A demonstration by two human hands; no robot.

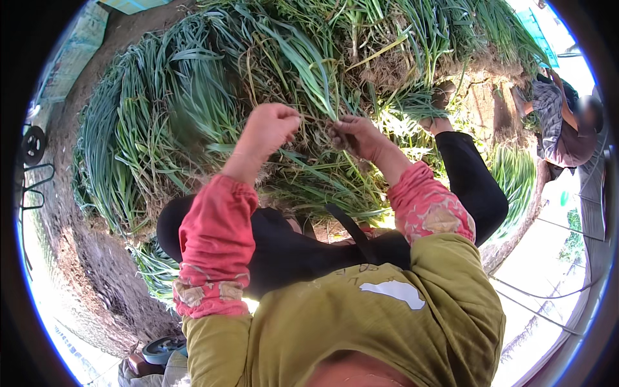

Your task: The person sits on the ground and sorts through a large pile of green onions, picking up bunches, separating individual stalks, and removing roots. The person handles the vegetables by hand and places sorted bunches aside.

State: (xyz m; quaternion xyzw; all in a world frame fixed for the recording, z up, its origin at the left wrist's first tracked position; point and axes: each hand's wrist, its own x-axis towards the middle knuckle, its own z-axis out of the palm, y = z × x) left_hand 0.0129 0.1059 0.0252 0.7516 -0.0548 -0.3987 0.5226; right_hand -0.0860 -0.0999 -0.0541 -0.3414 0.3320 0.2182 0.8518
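My right hand [358, 138] grips the pale lower end of a few green allium stalks [314, 80], whose long leaves point up and away over the pile. Some roots hang by its soiled fingers. Just to the left, my left hand [273, 126] is raised with its fingers curled and the fingertips close together. A thin dry strand shows between the hands, but whether the left fingers pinch it is unclear. Below and around both hands lies a large heap of similar greens [203, 96] with tangled roots.
More greens with matted roots [391, 67] are piled beyond my hands. My bent legs in black trousers [469, 179] flank the near side. Another bunch [517, 188] lies at right, near a seated person [566, 121]. Bare soil [92, 261] and a wheel [34, 145] are at left.
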